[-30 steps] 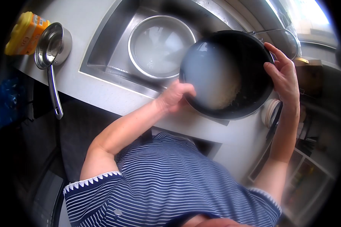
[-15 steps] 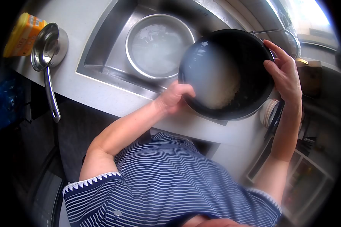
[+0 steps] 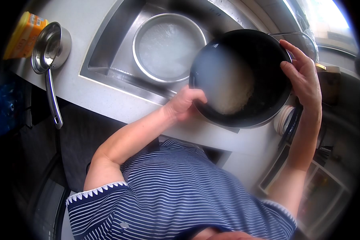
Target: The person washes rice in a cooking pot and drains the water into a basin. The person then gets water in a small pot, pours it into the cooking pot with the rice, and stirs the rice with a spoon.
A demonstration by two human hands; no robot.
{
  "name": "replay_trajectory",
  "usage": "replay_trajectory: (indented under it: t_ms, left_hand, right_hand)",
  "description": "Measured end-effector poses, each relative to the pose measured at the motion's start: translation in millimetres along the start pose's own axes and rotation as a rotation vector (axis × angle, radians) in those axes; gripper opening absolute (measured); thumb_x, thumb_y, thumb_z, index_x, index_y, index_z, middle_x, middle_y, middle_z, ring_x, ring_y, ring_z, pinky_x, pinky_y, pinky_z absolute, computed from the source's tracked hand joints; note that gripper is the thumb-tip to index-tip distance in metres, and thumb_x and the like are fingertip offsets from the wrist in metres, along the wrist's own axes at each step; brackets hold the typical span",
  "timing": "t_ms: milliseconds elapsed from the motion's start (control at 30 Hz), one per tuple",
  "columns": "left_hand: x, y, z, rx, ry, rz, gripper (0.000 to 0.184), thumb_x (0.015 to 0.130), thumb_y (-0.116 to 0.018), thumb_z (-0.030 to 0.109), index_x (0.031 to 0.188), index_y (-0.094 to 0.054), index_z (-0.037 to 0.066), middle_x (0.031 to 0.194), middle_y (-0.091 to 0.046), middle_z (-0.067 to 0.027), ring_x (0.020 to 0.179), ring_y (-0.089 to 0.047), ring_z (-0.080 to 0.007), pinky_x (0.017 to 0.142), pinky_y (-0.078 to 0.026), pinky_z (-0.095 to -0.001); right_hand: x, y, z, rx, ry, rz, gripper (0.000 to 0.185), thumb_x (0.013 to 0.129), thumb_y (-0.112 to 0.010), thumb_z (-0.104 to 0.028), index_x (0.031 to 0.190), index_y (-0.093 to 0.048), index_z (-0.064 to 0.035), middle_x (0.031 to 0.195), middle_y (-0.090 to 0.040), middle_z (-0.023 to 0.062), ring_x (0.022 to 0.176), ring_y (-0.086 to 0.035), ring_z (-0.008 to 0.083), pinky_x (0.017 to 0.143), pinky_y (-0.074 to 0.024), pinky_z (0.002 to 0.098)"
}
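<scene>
A black round cooking pot (image 3: pixel 268 84) is tilted to the left, its rim close to the basin in the sink. Inside lie pale grains that look like rice (image 3: pixel 234 92), with cloudy water (image 3: pixel 214 76) towards the lower side. My left hand (image 3: pixel 185 102) grips the near left rim, thumb over the edge. On the far right rim is my right hand (image 3: pixel 302 76), its thumb inside and fingers outside. A round metal basin (image 3: pixel 137 60) holding cloudy water (image 3: pixel 166 48) sits in the sink beside the pot. Whether liquid is flowing over the rim, I cannot tell.
The steel sink (image 3: pixel 122 44) is set into the white counter (image 3: pixel 104 90). At the left stand a small steel saucepan (image 3: pixel 64 50), handle over the edge, and a yellow-orange package (image 3: pixel 32 30). A whitish round container (image 3: pixel 283 119) is near my right forearm. A window (image 3: pixel 326 16) is at upper right.
The pot's right side and my right hand have shifted slightly up and to the right. My left hand has hardly moved and both hands keep their hold.
</scene>
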State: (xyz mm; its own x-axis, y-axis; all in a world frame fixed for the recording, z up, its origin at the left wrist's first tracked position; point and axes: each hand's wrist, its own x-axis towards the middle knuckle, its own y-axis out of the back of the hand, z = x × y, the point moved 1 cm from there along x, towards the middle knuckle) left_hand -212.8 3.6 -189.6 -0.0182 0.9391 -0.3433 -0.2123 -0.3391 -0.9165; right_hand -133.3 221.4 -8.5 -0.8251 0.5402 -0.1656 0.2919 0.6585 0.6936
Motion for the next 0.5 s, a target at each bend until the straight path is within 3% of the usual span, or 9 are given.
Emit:
replay_trajectory:
  t_ms: [200, 300, 500]
  left_hand:
    - [-1.0, 0.8, 1.1, -0.014, 0.009, 0.002, 0.04, 0.067, -0.048, -0.003, 0.107, -0.052, -0.001, 0.097, -0.056, -0.0074, 0.09, -0.056, -0.0176, 0.084, -0.047, -0.0298]
    - [-1.2, 0.7, 0.7, -0.008, 0.003, 0.011, 0.041, 0.067, -0.048, -0.003, 0.107, -0.052, -0.001, 0.097, -0.056, -0.0075, 0.091, -0.056, -0.0178, 0.084, -0.047, -0.0301]
    - [-1.0, 3.7, -0.4, -0.017, 0.01, -0.001, 0.042, 0.066, -0.048, -0.003, 0.108, -0.051, -0.001, 0.099, -0.056, -0.0078, 0.091, -0.057, -0.0182, 0.084, -0.048, -0.0298]
  right_hand:
    - [1.1, 3.9, -14.1, -0.079, -0.063, -0.086, 0.046, 0.086, -0.058, -0.014, 0.128, -0.044, 0.0013, 0.073, -0.06, 0.0006, 0.049, -0.049, 0.0009, 0.041, -0.0371, 0.0138]
    - [1.6, 3.6, -22.1, -0.096, -0.112, -0.08, 0.043, 0.083, -0.053, -0.005, 0.125, -0.048, 0.0029, 0.069, -0.058, -0.0013, 0.061, -0.049, 0.0015, 0.056, -0.0409, 0.0184]
    - [2.1, -3.6, -16.9, 0.052, -0.064, -0.04, 0.042, 0.084, -0.054, -0.006, 0.124, -0.048, 0.0039, 0.069, -0.058, -0.0009, 0.06, -0.05, 0.0016, 0.056, -0.0411, 0.0178]
